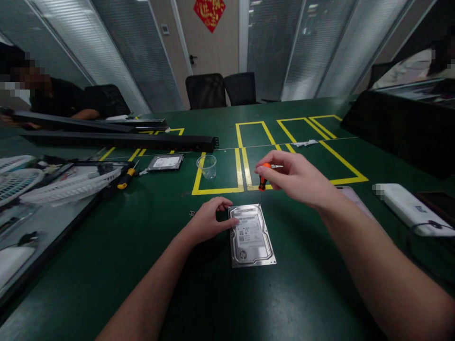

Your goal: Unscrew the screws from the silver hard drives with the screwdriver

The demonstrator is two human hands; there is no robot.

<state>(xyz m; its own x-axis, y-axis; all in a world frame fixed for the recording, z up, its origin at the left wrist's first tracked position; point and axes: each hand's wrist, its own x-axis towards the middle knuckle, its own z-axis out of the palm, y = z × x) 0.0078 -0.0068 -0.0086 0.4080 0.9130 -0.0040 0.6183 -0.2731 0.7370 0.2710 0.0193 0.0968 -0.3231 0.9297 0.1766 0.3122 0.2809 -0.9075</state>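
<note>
Glossy tabletop (305,293) bears a metal drive (251,237), left grip (209,220) wide against it, right grip (298,177) pinching a screwdriver (262,183).

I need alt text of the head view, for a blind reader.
Someone's right hand holds an orange and black screwdriver at the far right corner of a hard drive on a green table; the left hand touches the drive. Beyond are a clear cup and another drive.

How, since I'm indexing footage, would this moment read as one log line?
left hand: on hard drive; right hand: holding screwdriver, tip at drive's far right corner; beyond: clear plastic cup
</note>
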